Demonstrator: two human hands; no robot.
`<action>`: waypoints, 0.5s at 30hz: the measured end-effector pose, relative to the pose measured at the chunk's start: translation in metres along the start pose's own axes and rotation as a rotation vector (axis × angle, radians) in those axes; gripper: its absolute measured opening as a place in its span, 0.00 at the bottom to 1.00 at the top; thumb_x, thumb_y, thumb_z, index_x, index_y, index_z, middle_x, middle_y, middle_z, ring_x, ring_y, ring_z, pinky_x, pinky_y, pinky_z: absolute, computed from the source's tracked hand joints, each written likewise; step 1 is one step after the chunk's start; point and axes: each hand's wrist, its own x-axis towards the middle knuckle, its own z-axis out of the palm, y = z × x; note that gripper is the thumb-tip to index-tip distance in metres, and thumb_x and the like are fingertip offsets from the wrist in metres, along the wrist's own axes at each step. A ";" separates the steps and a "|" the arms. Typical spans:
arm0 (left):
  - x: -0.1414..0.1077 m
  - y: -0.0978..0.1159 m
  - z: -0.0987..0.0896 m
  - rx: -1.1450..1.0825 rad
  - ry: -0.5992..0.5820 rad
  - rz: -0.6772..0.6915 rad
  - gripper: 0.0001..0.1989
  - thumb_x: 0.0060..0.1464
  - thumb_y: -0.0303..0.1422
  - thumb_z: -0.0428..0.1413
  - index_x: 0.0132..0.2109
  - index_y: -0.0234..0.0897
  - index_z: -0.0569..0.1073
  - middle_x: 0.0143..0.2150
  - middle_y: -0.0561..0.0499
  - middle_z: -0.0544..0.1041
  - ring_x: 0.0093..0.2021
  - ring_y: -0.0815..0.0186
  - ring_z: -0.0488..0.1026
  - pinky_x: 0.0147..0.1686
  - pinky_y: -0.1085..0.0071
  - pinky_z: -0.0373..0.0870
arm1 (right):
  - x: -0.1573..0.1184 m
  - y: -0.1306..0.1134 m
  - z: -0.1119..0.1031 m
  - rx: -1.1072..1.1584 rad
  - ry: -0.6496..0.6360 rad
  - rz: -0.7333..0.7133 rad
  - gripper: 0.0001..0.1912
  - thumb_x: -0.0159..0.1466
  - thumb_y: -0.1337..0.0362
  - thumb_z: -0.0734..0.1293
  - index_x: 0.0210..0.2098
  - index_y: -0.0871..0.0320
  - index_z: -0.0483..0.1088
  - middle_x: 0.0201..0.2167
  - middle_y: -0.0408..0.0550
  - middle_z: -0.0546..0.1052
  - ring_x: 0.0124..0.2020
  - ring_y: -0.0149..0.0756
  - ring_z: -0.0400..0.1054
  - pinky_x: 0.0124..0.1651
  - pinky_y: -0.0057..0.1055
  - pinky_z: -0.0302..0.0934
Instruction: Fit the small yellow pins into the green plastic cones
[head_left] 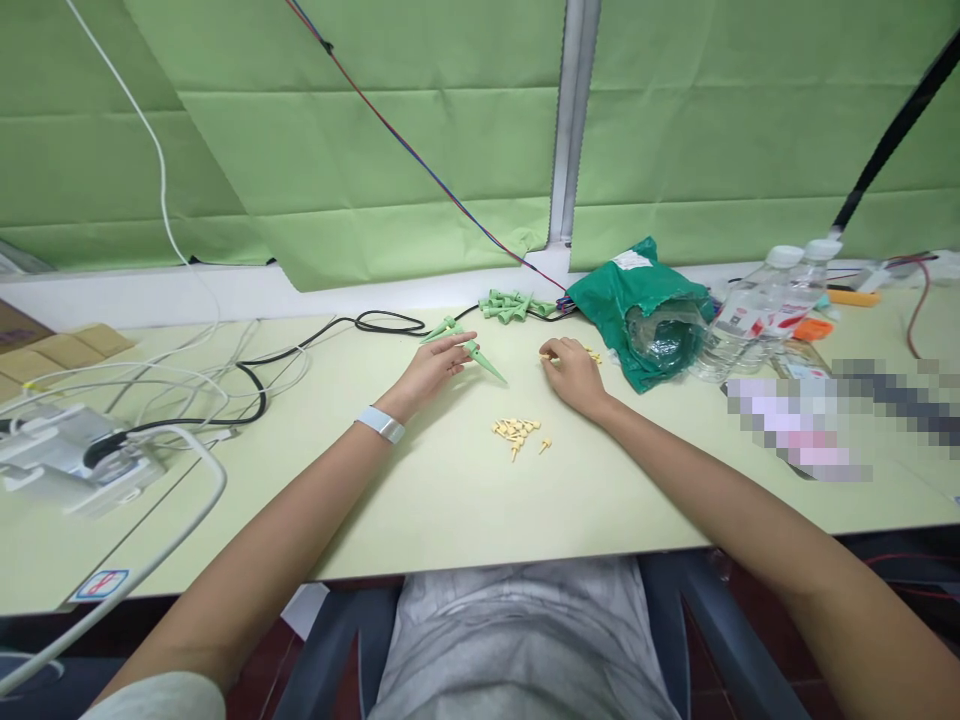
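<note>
My left hand (pixel 437 372) reaches over light-green pointed pieces, its fingers stretched out. One green spike (pixel 487 364) sticks out to the right of its fingertips, and another green piece (pixel 445 328) lies just behind the fingers. Whether the hand bears on them is unclear. Across from it, my right hand (pixel 574 372) is closed, thumb and fingers pinched, with a bit of yellow at the fingertips that looks like a small peg. More yellow pegs show just behind this hand. Nearer to me lies a small pile of yellow pegs (pixel 514 432), with a single peg (pixel 545 446) beside it.
A heap of green cone-shaped pieces (pixel 514 305) lies at the back. Right of it are a dark-green plastic bag (pixel 637 300) and two clear bottles (pixel 757 310). Tangled cables (pixel 255 385) and a white device (pixel 75 455) occupy the left side.
</note>
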 end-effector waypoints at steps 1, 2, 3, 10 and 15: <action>-0.003 0.001 0.002 -0.024 -0.012 0.000 0.24 0.52 0.35 0.68 0.57 0.38 0.81 0.57 0.42 0.79 0.51 0.61 0.76 0.51 0.65 0.70 | 0.000 -0.001 0.001 0.045 0.005 -0.016 0.07 0.66 0.70 0.64 0.41 0.56 0.73 0.40 0.53 0.79 0.46 0.48 0.71 0.50 0.43 0.64; -0.005 0.001 0.003 -0.038 -0.022 0.008 0.24 0.52 0.36 0.68 0.57 0.38 0.81 0.57 0.42 0.79 0.51 0.61 0.76 0.52 0.64 0.70 | -0.001 -0.004 0.001 0.096 0.010 -0.028 0.08 0.66 0.70 0.64 0.41 0.55 0.73 0.40 0.52 0.80 0.46 0.47 0.72 0.51 0.43 0.64; -0.007 0.000 0.005 -0.050 -0.029 0.021 0.25 0.52 0.37 0.69 0.56 0.38 0.81 0.56 0.43 0.79 0.50 0.62 0.76 0.53 0.63 0.71 | -0.002 -0.007 0.002 0.155 0.016 -0.034 0.07 0.67 0.69 0.64 0.41 0.55 0.74 0.40 0.51 0.80 0.45 0.46 0.73 0.51 0.43 0.65; -0.015 -0.017 0.013 -0.155 -0.084 0.063 0.29 0.49 0.38 0.72 0.58 0.39 0.79 0.43 0.47 0.80 0.45 0.62 0.77 0.52 0.57 0.75 | -0.013 -0.057 0.007 0.632 0.015 0.096 0.06 0.64 0.60 0.71 0.40 0.53 0.75 0.35 0.44 0.80 0.37 0.38 0.76 0.39 0.34 0.70; -0.017 -0.027 0.016 -0.122 -0.087 0.033 0.28 0.47 0.36 0.73 0.56 0.37 0.82 0.47 0.45 0.82 0.47 0.61 0.78 0.59 0.56 0.70 | -0.019 -0.071 0.005 0.696 -0.021 0.087 0.08 0.65 0.56 0.72 0.39 0.53 0.77 0.35 0.45 0.81 0.37 0.39 0.77 0.41 0.35 0.72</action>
